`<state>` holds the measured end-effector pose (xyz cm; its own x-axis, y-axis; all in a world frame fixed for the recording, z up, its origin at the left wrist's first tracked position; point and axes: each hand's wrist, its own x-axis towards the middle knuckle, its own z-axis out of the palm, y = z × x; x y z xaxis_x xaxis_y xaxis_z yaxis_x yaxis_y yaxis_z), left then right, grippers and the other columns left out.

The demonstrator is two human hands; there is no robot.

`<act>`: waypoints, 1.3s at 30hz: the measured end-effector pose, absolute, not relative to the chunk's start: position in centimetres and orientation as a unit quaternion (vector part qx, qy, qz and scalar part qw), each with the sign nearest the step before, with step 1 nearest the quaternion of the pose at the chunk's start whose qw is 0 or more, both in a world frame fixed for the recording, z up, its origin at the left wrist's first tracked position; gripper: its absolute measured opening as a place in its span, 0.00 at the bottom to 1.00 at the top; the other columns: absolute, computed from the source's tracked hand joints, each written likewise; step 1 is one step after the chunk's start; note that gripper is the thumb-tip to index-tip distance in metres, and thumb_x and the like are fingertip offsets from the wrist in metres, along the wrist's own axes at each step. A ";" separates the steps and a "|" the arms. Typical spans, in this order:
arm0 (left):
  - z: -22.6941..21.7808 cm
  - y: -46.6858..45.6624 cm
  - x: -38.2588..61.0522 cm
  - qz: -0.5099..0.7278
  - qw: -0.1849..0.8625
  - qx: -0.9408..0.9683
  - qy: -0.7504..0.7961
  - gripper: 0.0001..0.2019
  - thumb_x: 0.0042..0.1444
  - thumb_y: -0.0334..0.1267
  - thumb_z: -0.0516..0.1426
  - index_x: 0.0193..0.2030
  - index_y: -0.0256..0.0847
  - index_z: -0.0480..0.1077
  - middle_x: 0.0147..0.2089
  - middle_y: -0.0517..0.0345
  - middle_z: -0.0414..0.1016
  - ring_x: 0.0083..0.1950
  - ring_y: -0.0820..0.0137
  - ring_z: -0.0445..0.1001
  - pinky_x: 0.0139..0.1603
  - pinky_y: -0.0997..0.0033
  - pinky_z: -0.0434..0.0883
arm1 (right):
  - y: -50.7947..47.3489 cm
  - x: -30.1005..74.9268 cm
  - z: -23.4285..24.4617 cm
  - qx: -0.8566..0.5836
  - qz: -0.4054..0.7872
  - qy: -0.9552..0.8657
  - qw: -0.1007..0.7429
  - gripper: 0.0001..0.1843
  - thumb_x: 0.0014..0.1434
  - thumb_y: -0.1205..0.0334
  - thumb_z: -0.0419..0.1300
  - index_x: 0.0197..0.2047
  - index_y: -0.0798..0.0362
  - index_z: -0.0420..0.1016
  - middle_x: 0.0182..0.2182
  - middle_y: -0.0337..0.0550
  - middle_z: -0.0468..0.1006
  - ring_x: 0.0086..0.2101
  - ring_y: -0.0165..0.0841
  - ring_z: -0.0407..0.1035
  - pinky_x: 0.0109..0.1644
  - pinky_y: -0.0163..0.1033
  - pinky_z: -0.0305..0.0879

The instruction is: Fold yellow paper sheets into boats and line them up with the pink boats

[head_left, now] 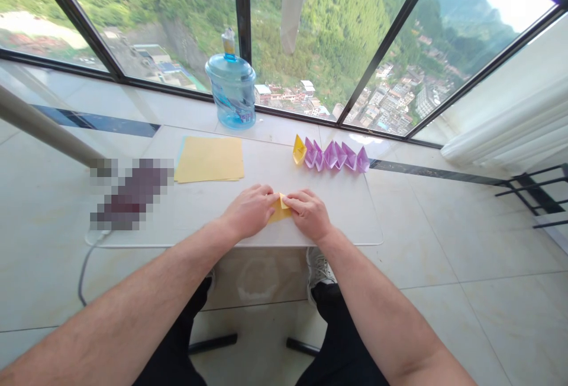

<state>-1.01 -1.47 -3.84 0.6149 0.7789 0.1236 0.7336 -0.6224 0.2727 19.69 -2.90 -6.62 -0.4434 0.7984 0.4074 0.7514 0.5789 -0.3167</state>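
A small piece of folded yellow paper lies at the front of the white table, between my two hands. My left hand is closed on its left side, fingertips pressed at the upper fold. From the right, my right hand pinches a raised flap of the same paper. My fingers hide part of the folds. Beyond them stands a row of folded paper boats, with one yellow boat at the left end and several purple boats beside it.
A stack of yellow paper sheets lies on the table at the left. Nearby is a blurred-out object with a cable. A blue water jug stands behind, by the window.
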 end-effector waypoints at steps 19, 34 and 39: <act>-3.4 -1.9 -0.7 0.108 0.082 0.881 0.453 0.14 0.63 0.38 0.52 0.51 0.42 0.76 0.48 0.49 0.76 0.48 0.59 0.71 0.53 0.59 0.68 | -2.8 20.6 -7.0 -0.403 0.052 -0.876 0.261 0.17 0.67 0.69 0.55 0.53 0.48 0.80 0.50 0.43 0.82 0.48 0.35 0.72 0.57 0.42 0.68; -3.9 -1.9 -0.5 0.120 0.094 0.863 0.482 0.16 0.62 0.39 0.53 0.52 0.43 0.77 0.49 0.50 0.77 0.51 0.60 0.72 0.56 0.60 0.68 | -3.0 20.7 -6.9 -0.408 0.057 -0.877 0.248 0.16 0.68 0.67 0.55 0.52 0.47 0.81 0.51 0.43 0.81 0.49 0.35 0.72 0.57 0.43 0.68; -3.7 -2.0 -0.4 0.116 0.095 0.862 0.484 0.16 0.62 0.38 0.52 0.52 0.42 0.77 0.49 0.49 0.77 0.51 0.59 0.72 0.55 0.59 0.68 | -2.9 20.7 -6.9 -0.407 0.046 -0.882 0.233 0.16 0.67 0.67 0.55 0.52 0.47 0.81 0.51 0.42 0.81 0.50 0.36 0.72 0.58 0.43 0.66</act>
<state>-0.39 -2.01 -3.68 0.5049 0.8565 0.1072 0.8124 -0.5135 0.2763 20.72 -2.91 -6.87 -0.5599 0.7402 0.3723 0.6971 0.6637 -0.2714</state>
